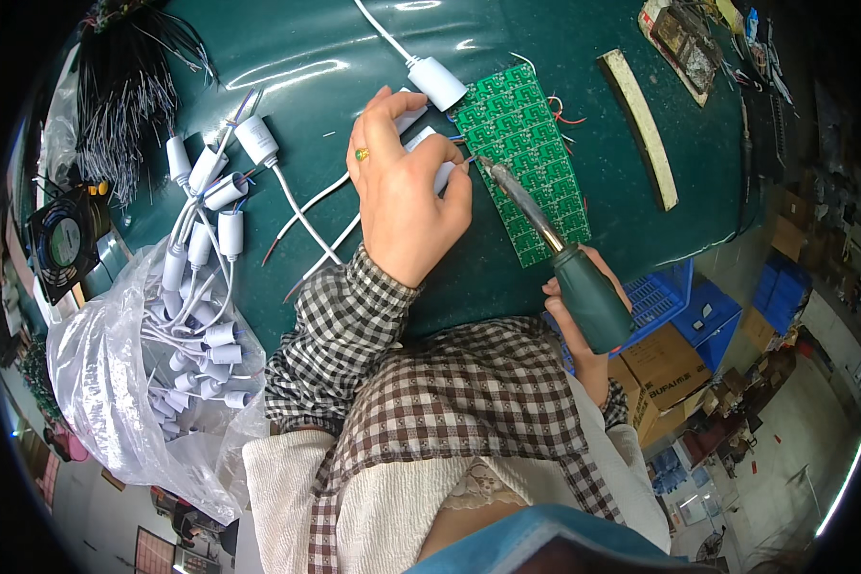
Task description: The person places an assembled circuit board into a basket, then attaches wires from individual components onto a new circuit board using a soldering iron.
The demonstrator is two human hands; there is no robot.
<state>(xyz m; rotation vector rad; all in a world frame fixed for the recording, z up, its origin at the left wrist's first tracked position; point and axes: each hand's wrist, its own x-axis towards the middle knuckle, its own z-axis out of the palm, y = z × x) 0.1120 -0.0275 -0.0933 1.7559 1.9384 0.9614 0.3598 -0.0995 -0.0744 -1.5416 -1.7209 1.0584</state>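
Left hand (407, 191) curls around a white cylinder (443, 178), mostly hidden, perhaps pinching its wires too, beside the green circuit-board panel (531, 182) on the table (564, 38)! Right hand (588, 366) grips the soldering iron (588, 297), its tip at the panel's left edge. Dark lettering marks the cardboard box (658, 359).

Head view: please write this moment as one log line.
left hand: holding white cylinder; right hand: gripping soldering iron; iron tip: at green circuit board's left edge, contact unclear
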